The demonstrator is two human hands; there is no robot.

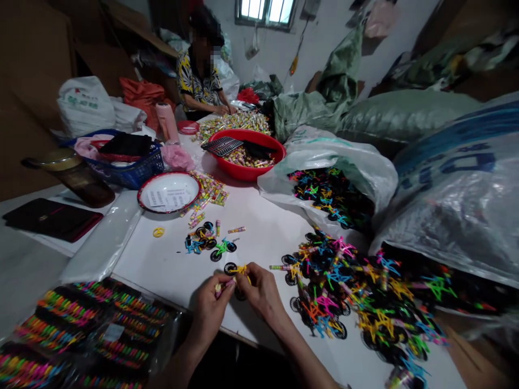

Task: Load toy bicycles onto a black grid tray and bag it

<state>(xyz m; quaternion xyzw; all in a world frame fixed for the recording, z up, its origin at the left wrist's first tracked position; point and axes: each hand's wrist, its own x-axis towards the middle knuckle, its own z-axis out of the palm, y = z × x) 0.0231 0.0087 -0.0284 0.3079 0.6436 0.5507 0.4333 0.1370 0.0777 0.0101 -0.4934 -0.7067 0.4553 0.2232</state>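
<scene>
Over the front edge of the white table, my left hand (213,302) is closed on a small candy tube (219,290) with a pink and yellow wrapper. My right hand (259,292) pinches a yellow toy bicycle (239,269) with black wheels, right beside the tube. Fingers cover part of both things. A little beyond the hands lies a green toy bicycle (222,248). Left of it are blue and orange toy bicycles (198,240) and loose candy tubes (236,229). To the right spreads a big heap of colourful toy bicycles (324,302), with some candy tubes among them.
An open white sack (279,186) of toy bicycles stands behind the heap. Further back are a red basin (243,172) of candy, an enamel dish (168,195) and a blue basket (133,167). Packed bags (121,329) lie at front left. Another person (200,81) works at the far end.
</scene>
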